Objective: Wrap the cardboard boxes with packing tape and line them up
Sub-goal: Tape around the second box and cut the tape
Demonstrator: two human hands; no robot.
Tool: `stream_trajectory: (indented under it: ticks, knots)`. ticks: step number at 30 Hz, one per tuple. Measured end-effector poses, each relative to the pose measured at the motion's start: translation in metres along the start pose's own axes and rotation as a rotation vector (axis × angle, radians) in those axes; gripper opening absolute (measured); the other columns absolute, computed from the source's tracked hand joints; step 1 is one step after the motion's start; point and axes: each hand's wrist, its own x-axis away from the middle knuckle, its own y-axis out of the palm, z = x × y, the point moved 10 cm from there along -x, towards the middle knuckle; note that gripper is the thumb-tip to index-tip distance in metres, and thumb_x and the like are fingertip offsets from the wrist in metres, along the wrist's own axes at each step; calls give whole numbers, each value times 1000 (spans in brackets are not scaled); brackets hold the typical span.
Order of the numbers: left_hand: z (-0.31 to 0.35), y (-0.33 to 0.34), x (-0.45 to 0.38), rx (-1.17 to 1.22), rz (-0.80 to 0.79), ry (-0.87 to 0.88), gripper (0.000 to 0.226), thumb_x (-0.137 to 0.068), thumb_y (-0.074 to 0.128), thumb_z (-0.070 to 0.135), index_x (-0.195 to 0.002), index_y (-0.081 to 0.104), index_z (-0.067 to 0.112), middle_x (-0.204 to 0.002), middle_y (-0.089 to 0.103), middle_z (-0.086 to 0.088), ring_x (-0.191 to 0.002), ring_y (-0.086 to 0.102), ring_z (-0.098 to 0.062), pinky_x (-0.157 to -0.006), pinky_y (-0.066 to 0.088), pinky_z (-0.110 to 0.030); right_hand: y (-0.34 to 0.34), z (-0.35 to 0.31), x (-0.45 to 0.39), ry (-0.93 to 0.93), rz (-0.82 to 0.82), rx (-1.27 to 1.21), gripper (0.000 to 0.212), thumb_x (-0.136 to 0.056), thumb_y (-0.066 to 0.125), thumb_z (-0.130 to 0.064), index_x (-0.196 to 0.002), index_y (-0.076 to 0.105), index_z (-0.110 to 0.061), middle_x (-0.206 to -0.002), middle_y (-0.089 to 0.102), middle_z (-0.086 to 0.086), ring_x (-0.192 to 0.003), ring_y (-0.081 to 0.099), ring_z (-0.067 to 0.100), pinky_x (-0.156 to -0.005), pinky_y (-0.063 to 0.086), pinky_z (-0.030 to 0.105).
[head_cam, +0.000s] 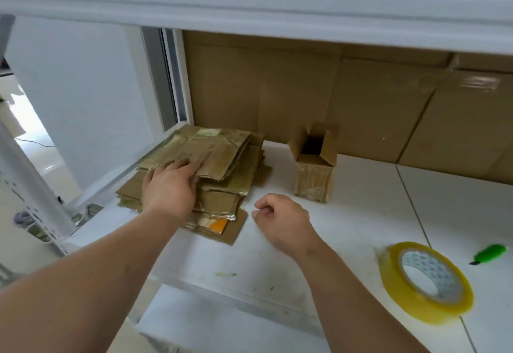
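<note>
A stack of flattened cardboard boxes (222,155) with shiny tape on them lies at the left of the white table (347,214). My left hand (169,186) rests on top of the stack, fingers stretched out flat over the upper sheet. My right hand (280,218) hovers just right of the stack, fingers curled in, holding nothing. A small upright cardboard box (315,175) with its top flaps open and tape round its base stands behind my right hand. A roll of yellowish packing tape (426,280) lies flat at the right front.
A green utility knife (490,254) lies at the far right edge. Large brown cartons (361,97) line the back under a white shelf (249,0). A window frame (172,80) stands at the left behind the stack.
</note>
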Motion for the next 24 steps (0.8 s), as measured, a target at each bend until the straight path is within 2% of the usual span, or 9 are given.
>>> stream_trajectory:
  ticks: [5, 9, 12, 14, 16, 19, 21, 23, 24]
  knots:
    - [-14, -36, -13, 384, 301, 29, 36, -103, 44, 26, -136, 59, 25, -134, 62, -9, -125, 51, -35, -108, 39, -48, 12, -4, -7, 20, 93, -86, 19, -95, 55, -27, -109, 67, -29, -101, 57, -14, -100, 60, 10, -102, 45, 40]
    - [-11, -75, -13, 585, 479, 68, 32, -102, 43, 18, -126, 65, 16, -115, 68, -11, -108, 58, -33, -91, 43, -35, 12, -15, -8, -4, 159, -143, 23, -97, 53, -26, -115, 66, -27, -113, 60, -8, -103, 60, 12, -101, 47, 39]
    - [-1, -97, -6, 686, 539, 120, 27, -102, 44, 16, -115, 67, 13, -100, 65, -4, -94, 55, -17, -76, 37, -15, 3, -19, -5, -18, 217, -205, 26, -98, 56, -25, -123, 63, -26, -118, 59, -8, -110, 58, 10, -98, 49, 30]
    - [6, -104, 0, 745, 522, 130, 20, -102, 43, 14, -105, 63, 10, -93, 60, -1, -82, 48, -7, -66, 31, -2, -8, -17, 1, 2, 270, -254, 32, -98, 58, -25, -130, 59, -26, -126, 56, -8, -119, 54, 10, -99, 46, 26]
    - [14, -107, 8, 790, 471, 116, 14, -104, 42, 15, -99, 55, 12, -88, 56, 1, -70, 45, -5, -61, 32, -1, -20, -14, 7, 6, 326, -287, 39, -98, 58, -26, -137, 53, -25, -137, 52, -6, -127, 49, 11, -105, 42, 29]
    - [20, -100, 22, 888, 375, 49, 12, -106, 39, 20, -101, 49, 16, -83, 52, 11, -71, 50, 7, -58, 34, -2, -41, -2, 21, 4, 409, -362, 58, -94, 61, -31, -147, 37, -26, -144, 41, -8, -135, 43, 16, -112, 39, 38]
    - [27, -89, 35, 952, 293, 15, 14, -106, 38, 23, -104, 51, 18, -85, 54, 12, -75, 51, 4, -63, 38, -7, -62, 8, 36, -21, 488, -424, 74, -90, 67, -32, -151, 26, -29, -143, 34, -13, -139, 37, 16, -114, 36, 40]
    - [37, -76, 49, 997, 203, 8, 15, -106, 38, 26, -107, 53, 24, -91, 59, 12, -86, 56, -4, -71, 42, -20, -81, 16, 50, -66, 528, -502, 90, -86, 73, -28, -155, 14, -32, -146, 29, -22, -140, 30, 6, -114, 32, 31]
    - [45, -70, 58, 1015, 169, 9, 16, -107, 38, 26, -109, 53, 27, -95, 60, 12, -90, 58, -6, -73, 43, -22, -90, 19, 57, -81, 507, -535, 94, -86, 74, -25, -155, 10, -34, -141, 30, -30, -134, 31, -1, -110, 32, 26]
